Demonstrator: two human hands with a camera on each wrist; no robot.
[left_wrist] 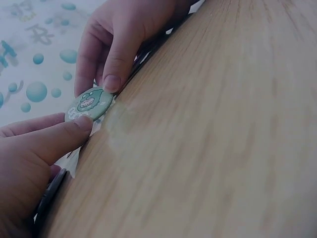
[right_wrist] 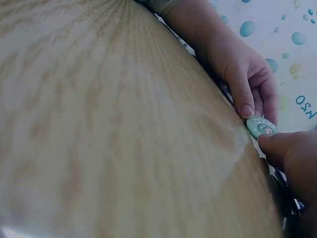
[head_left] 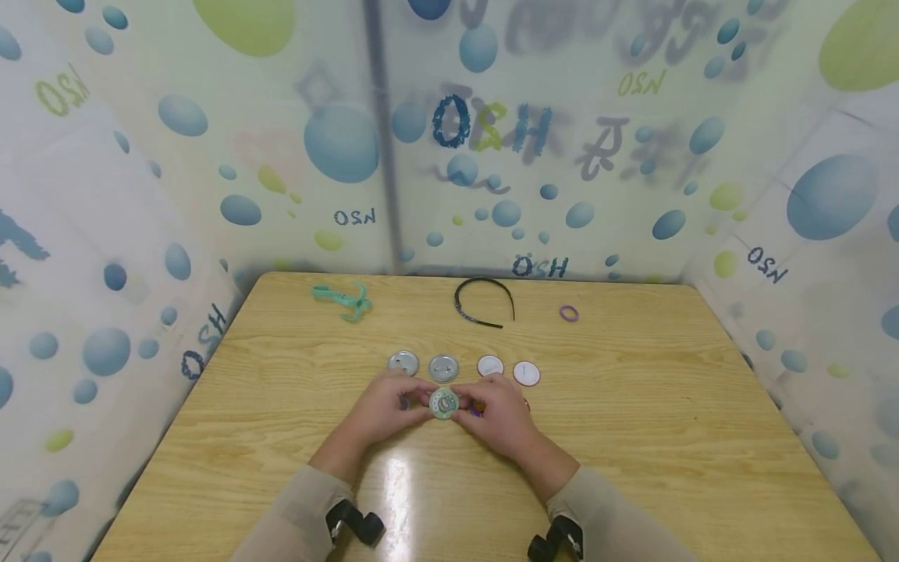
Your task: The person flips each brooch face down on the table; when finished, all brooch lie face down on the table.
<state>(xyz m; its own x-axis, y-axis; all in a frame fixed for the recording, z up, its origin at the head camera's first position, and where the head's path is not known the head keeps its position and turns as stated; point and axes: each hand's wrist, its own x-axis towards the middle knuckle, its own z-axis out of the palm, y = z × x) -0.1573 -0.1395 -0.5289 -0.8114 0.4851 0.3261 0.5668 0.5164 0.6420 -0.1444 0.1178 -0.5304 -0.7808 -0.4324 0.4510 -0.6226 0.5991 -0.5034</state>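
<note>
Both hands hold a round pale-green button badge (head_left: 444, 403) with a cartoon print, over the near middle of the table. My left hand (head_left: 386, 406) pinches its left edge between thumb and fingers. On the opposite edge, my right hand (head_left: 500, 415) pinches it the same way. The left wrist view shows the printed face of the badge (left_wrist: 90, 103) tilted up, with a thumb at each side. Just beyond the hands lie two silver discs (head_left: 403, 362) and two white discs (head_left: 526, 373) in a row. A small purple thing (head_left: 477, 408) is partly hidden under the right hand.
Along the back of the wooden table (head_left: 667, 437) lie a mint-green hair clip (head_left: 346, 300), a black headband (head_left: 458, 300) and a purple ring (head_left: 569, 313). Bubble-patterned walls (head_left: 597, 211) close in the back and both sides.
</note>
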